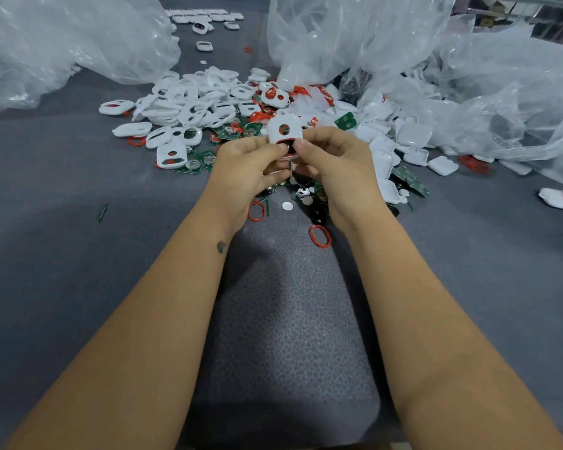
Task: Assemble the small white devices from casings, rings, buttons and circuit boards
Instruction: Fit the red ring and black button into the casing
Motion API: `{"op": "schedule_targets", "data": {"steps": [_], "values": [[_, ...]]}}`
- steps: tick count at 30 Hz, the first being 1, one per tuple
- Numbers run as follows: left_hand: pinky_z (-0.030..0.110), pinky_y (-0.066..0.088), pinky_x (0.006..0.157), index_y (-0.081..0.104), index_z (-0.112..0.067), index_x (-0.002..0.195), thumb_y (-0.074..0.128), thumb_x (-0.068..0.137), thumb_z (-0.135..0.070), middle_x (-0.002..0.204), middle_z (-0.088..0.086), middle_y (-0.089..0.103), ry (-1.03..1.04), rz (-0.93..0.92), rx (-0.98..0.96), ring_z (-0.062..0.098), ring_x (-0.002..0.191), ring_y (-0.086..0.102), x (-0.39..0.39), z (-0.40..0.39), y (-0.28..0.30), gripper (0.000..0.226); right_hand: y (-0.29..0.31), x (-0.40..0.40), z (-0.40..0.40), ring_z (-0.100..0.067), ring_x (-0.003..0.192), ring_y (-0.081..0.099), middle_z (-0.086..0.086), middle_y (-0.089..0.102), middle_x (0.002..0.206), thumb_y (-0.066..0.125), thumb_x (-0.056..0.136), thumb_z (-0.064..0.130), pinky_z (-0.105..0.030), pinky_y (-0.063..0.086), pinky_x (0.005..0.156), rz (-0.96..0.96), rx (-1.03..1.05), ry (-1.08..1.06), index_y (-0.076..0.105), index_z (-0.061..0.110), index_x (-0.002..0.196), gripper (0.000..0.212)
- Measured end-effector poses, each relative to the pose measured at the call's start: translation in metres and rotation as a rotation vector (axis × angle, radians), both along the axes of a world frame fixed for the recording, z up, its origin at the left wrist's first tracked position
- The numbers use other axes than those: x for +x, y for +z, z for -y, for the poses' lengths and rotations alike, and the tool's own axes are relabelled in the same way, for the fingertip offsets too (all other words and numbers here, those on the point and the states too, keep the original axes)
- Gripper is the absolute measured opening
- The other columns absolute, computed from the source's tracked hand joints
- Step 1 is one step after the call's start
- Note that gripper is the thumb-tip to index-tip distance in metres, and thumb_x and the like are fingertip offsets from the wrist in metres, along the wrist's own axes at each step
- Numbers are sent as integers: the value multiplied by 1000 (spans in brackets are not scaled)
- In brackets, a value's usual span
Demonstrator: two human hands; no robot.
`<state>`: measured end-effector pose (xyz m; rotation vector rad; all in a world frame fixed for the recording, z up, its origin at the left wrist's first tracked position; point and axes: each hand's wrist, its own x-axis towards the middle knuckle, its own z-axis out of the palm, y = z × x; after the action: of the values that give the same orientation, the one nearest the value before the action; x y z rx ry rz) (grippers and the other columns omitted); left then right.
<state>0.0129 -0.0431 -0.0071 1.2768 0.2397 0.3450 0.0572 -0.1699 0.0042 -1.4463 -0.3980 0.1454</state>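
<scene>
White casing [285, 130] held upright above the grey counter [62, 196], pinched at its lower edge from both sides. Clear plastic bags [355, 37] slumped behind a heap of white casings [189, 102], green circuit boards [410, 180] and red rings [320, 236]. Left hand [246, 172] and right hand [337, 168] each with grip clamped on the casing, thumbs nearly touching.

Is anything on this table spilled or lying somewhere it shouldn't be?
Mostly it is one loose heap of parts. A few strays stand out: one white device lies alone far right, a red ring sits apart near the right wrist, and a thin green sliver lies alone at left.
</scene>
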Motion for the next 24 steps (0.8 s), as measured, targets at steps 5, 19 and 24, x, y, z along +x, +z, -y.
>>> {"op": "schedule_targets", "data": {"steps": [5, 19, 24], "values": [[30, 59, 77, 69, -8, 78, 60, 91, -2, 72, 2, 70, -46, 1, -51, 14, 74, 66, 0, 0, 2, 17, 2, -1, 0, -17, 73, 63, -7, 66, 78, 60, 91, 0, -25, 53, 70, -83, 89, 49, 63, 8, 87, 10], [29, 58, 77, 70, -6, 91, 51, 96, -5, 86, 7, 75, -51, 56, -91, 23, 86, 72, -1, 3, 2, 20, -1, -2, -3, -10, 79, 63, 1, 69, 83, 74, 78, 4, -26, 52, 74, 243, -156, -172, 64, 18, 83, 17], [25, 57, 76, 69, -6, 87, 51, 95, 3, 79, 1, 74, -13, 75, -50, 13, 80, 69, -2, 4, 2, 22, -2, -5, -7, -6, 86, 62, 8, 67, 88, 69, 75, 0, -17, 46, 77, 430, -363, -79, 63, 15, 95, 26]]}}
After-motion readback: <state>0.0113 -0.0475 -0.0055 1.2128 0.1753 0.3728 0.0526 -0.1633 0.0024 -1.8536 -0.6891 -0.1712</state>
